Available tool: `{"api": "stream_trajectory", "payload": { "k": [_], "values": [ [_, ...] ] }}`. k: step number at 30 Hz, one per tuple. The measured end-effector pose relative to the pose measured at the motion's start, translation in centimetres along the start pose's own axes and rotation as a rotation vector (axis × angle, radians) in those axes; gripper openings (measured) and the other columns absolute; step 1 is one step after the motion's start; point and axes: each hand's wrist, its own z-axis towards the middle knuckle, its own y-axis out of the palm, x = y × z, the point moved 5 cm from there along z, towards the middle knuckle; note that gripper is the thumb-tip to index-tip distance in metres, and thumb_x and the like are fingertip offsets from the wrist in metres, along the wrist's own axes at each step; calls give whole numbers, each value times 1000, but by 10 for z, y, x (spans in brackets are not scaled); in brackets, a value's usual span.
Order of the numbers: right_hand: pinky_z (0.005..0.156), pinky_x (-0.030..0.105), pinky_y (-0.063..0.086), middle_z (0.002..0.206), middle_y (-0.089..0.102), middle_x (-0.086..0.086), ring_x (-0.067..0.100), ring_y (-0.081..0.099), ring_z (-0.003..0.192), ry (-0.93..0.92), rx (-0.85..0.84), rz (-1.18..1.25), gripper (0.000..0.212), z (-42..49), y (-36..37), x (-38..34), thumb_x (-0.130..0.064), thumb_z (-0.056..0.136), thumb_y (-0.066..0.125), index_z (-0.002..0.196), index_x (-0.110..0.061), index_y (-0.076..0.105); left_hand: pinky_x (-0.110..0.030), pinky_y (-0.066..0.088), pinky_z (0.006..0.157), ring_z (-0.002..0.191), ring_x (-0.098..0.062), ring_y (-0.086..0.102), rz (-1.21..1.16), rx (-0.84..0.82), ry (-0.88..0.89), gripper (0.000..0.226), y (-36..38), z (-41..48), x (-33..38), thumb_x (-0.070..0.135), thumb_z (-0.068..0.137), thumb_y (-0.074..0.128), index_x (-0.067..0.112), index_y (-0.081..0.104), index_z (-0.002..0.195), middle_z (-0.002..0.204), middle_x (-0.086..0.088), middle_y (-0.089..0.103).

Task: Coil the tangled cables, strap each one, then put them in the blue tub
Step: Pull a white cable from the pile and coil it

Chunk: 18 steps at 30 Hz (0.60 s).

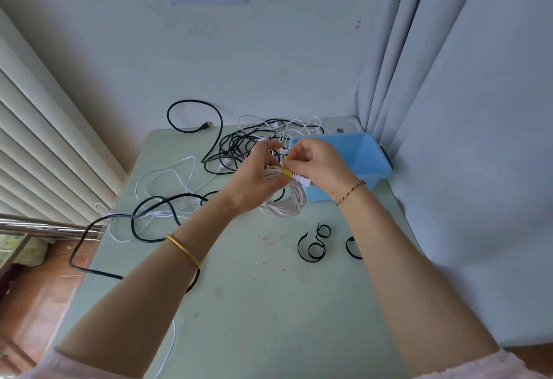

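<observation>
Pale green counter (269,289) tucked into a corner, slatted blinds (45,139) down the left of the frame, a grey curtain (449,79) down the right, and all the action is at centre. Both hands are up off the surface with a white coil (284,205) hanging between them. The left hand (257,175) has its grip curled round the top of the bundle, and that looks like the point of it: pinch the loops together so they cannot spring apart. The right hand (317,166) has its grip closed to a fine pinch on a yellow strap (285,171) that sits across the gathered loops, right by the white plug ends. I'd call this the strapping step on the first cable, with the wrap not yet finished. Just behind the right hand, at centre right, the blue tub (359,154) waits close by with nothing visible inside, so a short reach drops the coil in. Spare black straps (314,242) lie curled at lower centre right, handy for the next rounds. Plenty left to do: a black tangle (239,145) sits at upper centre by the wall, and a loose white cable (167,181) and a long black cable (149,208) sprawl across the left, the black one trailing over the counter's edge.
</observation>
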Motion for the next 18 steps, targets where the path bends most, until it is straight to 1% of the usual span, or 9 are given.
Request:
{"api": "stream_trajectory", "payload": {
  "k": [3,6,8,10,15,17,18],
  "values": [
    [41,5,34,63,58,-1,-7,50,43,16,-12,-25,11,-2,1,-1,-6,82,68,76,-12,61,-30,49,77,94,-32,60,38,-7,18,56,2,0,1,4,86,62,13,34,134,106,-19,59],
    [37,7,32,61,56,-1,-7,47,36,16,4,63,4,-6,-1,-4,-2,82,68,83,-4,64,-32,49,80,94,-30,60,65,-10,25,57,1,1,2,5,86,62,13,34,134,106,-17,59],
    [36,7,32,60,56,0,-6,47,35,23,22,131,6,-9,-2,-5,-1,82,68,85,-1,64,-36,49,82,94,-30,60,71,-11,28,57,0,2,2,6,86,63,13,34,134,106,-17,59],
    [36,6,32,60,56,0,-5,47,35,35,26,153,6,-10,-1,-4,-1,81,69,86,0,64,-35,49,80,92,-30,60,83,-17,34,56,0,1,3,5,86,62,13,34,134,104,-17,59],
    [37,7,32,53,56,-5,-5,47,35,66,23,149,7,-7,-1,3,-8,82,71,80,-4,65,-35,48,77,90,-34,57,82,-27,42,55,2,-1,4,2,86,61,14,33,133,102,-22,56],
    [39,9,35,56,57,-4,-5,48,37,47,26,108,10,-5,0,5,-12,83,71,79,-5,66,-34,48,75,85,-31,56,80,-20,41,52,1,0,5,3,87,61,19,34,129,100,-21,55],
    [43,11,36,58,58,-3,-5,49,40,29,29,86,12,-4,0,5,-15,84,70,79,-5,66,-35,48,74,81,-27,55,71,-18,40,50,0,0,5,4,87,60,21,35,126,98,-21,55]
  ]
}}
